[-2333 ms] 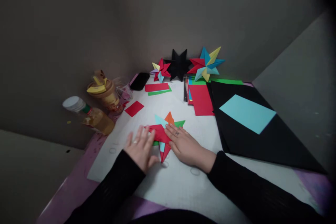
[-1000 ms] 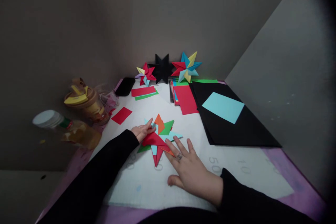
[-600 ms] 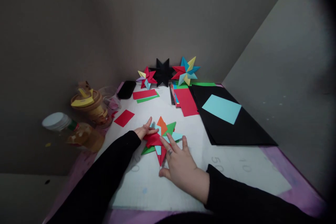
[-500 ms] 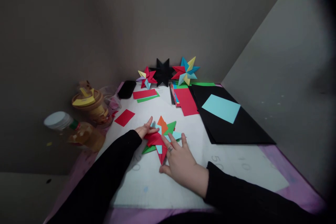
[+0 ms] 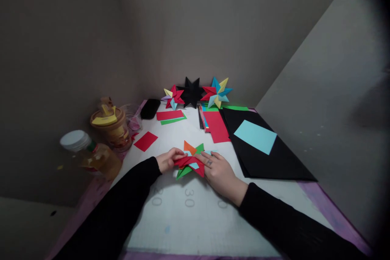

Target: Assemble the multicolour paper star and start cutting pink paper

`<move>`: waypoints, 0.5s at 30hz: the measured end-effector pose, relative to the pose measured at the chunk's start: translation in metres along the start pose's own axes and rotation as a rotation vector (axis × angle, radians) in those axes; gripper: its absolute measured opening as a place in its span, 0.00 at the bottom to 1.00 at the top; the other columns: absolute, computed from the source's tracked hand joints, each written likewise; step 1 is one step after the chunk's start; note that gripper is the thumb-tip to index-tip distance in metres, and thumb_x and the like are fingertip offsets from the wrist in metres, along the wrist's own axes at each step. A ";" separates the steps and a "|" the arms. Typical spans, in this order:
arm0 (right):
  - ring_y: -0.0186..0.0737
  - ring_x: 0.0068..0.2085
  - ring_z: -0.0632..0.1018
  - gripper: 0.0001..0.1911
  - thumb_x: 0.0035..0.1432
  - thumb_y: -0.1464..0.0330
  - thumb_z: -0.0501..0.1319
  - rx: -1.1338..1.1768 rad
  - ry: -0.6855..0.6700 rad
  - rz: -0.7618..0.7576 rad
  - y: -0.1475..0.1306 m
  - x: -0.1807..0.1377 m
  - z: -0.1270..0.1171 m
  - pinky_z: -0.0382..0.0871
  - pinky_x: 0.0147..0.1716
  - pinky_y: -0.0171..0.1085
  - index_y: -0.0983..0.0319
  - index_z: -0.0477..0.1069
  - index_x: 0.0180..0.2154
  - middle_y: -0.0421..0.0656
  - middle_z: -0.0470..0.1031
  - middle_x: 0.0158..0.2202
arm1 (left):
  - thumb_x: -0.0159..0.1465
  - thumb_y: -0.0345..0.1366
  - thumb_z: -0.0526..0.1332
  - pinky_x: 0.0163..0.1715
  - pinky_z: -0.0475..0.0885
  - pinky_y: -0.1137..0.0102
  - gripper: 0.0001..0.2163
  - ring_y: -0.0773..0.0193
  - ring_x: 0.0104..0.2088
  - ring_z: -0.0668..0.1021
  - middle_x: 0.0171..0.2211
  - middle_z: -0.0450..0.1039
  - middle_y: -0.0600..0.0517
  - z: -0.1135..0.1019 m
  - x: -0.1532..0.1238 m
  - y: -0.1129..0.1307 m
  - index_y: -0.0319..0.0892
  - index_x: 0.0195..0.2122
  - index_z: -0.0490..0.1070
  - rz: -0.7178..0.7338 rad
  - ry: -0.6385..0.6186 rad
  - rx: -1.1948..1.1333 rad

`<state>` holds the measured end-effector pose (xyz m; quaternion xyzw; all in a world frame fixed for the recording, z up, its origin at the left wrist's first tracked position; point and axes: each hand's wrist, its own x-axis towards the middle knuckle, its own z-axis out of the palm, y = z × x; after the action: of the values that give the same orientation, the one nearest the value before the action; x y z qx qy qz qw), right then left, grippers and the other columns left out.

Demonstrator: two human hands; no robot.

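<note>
A folded paper star (image 5: pixel 192 161) in red, green, orange and light blue is between my hands, above the white board (image 5: pixel 189 227). My left hand (image 5: pixel 168 160) pinches its left red point between thumb and fingers. On the other side, my right hand (image 5: pixel 221 174), with a ring on one finger, grips the star's right part. Its fingers lie over the top, and the thumb is hidden behind the paper. The star's front edge looks slightly raised and tilted. My right fingers cover part of the light blue points.
Three finished stars, one of them black (image 5: pixel 191 92), lean on the back wall. Black sheets (image 5: pixel 268 166) bear a light blue card (image 5: pixel 255 136) at right. Red paper (image 5: pixel 146 141), a phone-like black object (image 5: pixel 150 109), a lidded cup (image 5: pixel 111 128) and a bottle (image 5: pixel 100 160) are at left.
My right hand has gone from spread fingers lying on the star to gripping its right side. My left fingers have curled onto the left point. The star has turned and tilted slightly.
</note>
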<state>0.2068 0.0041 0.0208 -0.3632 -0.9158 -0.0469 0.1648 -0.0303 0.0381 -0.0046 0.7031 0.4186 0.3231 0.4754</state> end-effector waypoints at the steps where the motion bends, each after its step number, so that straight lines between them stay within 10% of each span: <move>1: 0.49 0.55 0.71 0.17 0.61 0.77 0.52 0.012 0.018 0.001 0.004 0.001 -0.001 0.63 0.52 0.50 0.63 0.73 0.48 0.48 0.70 0.56 | 0.46 0.73 0.46 0.50 0.66 0.60 0.43 0.51 0.50 0.76 0.49 0.75 0.39 -0.001 -0.001 0.001 0.40 0.48 0.65 0.059 -0.060 -0.033; 6: 0.46 0.54 0.73 0.18 0.62 0.75 0.52 0.088 0.035 0.010 0.019 0.005 -0.008 0.64 0.50 0.48 0.60 0.72 0.50 0.47 0.71 0.55 | 0.43 0.53 0.69 0.55 0.63 0.58 0.45 0.48 0.57 0.69 0.59 0.64 0.37 -0.012 0.001 0.011 0.38 0.59 0.57 0.244 -0.210 0.258; 15: 0.48 0.53 0.73 0.18 0.62 0.78 0.49 0.019 0.034 -0.133 0.020 0.012 -0.010 0.65 0.50 0.50 0.63 0.74 0.47 0.48 0.70 0.56 | 0.61 0.42 0.56 0.42 0.72 0.58 0.20 0.51 0.43 0.80 0.48 0.76 0.44 0.003 0.010 0.007 0.43 0.54 0.68 0.397 -0.016 0.839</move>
<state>0.2150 0.0243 0.0340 -0.2989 -0.9355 -0.0549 0.1801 -0.0212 0.0446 0.0011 0.9037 0.3668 0.2052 0.0821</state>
